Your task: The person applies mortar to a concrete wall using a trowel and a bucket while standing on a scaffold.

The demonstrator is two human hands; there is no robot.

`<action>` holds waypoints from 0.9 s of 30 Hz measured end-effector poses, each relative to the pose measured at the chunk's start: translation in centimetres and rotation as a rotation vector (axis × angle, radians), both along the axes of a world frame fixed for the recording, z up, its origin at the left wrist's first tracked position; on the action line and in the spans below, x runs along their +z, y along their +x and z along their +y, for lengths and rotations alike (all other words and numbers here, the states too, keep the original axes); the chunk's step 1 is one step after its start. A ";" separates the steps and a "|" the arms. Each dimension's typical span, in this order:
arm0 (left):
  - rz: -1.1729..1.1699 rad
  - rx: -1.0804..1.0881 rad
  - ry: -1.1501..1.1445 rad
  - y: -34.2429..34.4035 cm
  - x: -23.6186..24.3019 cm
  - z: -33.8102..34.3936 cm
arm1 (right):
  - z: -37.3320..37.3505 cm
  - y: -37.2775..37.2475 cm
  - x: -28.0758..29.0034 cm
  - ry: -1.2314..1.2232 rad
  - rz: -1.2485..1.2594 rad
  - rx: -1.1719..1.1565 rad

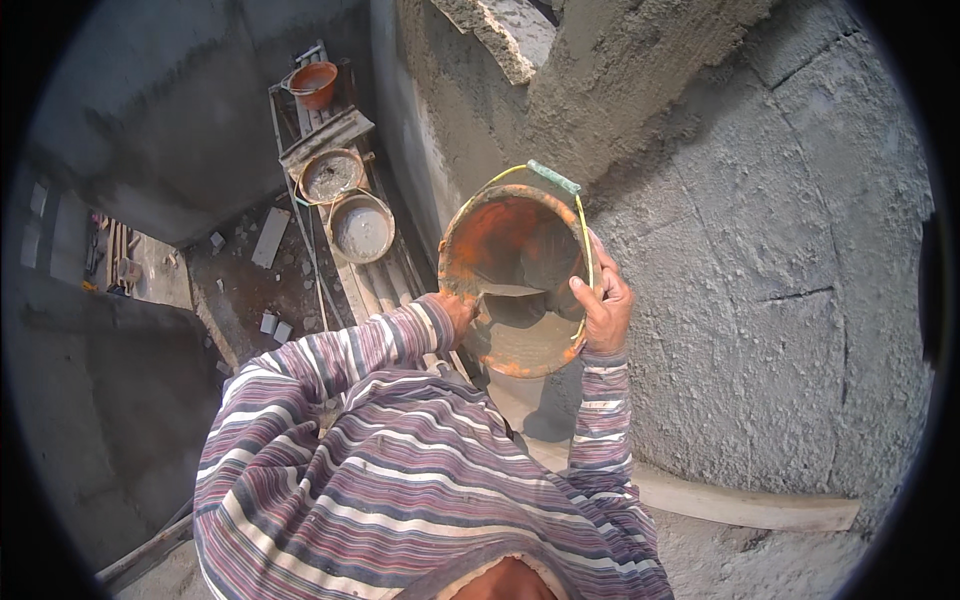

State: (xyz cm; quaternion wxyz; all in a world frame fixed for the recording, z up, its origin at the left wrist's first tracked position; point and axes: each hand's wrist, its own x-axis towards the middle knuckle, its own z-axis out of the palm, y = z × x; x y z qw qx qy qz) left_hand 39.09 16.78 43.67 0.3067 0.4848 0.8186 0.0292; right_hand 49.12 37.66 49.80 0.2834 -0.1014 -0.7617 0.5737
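A mortar-stained orange bucket is tilted in front of me, so its mouth faces up toward me. Wet grey mortar lies along its lower inside wall. My left hand is closed at the bucket's left rim, its fingers mostly hidden. On the right, my right hand grips the side with the thumb over the rim, beside the yellow wire handle. That handle carries a pale green grip. A pale edge crosses the bucket's inside; I cannot tell what it is.
Rough plastered wall rises close on my right. Scaffold planks run away at left, bearing a mortar-filled bucket, a second one and an orange bucket. Rubble and a white board lie below.
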 end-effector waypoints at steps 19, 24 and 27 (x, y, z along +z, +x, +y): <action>-1.166 0.273 0.165 -3.0 -4.0 0.2 | -0.6 -2.1 3.7 0.039 -0.121 0.262; -2.098 0.365 0.347 1.0 -7.4 1.1 | 0.7 -1.6 1.4 -0.095 -0.076 0.095; -2.390 0.401 0.390 2.6 -6.5 0.4 | 0.5 -0.5 -0.1 -0.280 -0.057 -0.060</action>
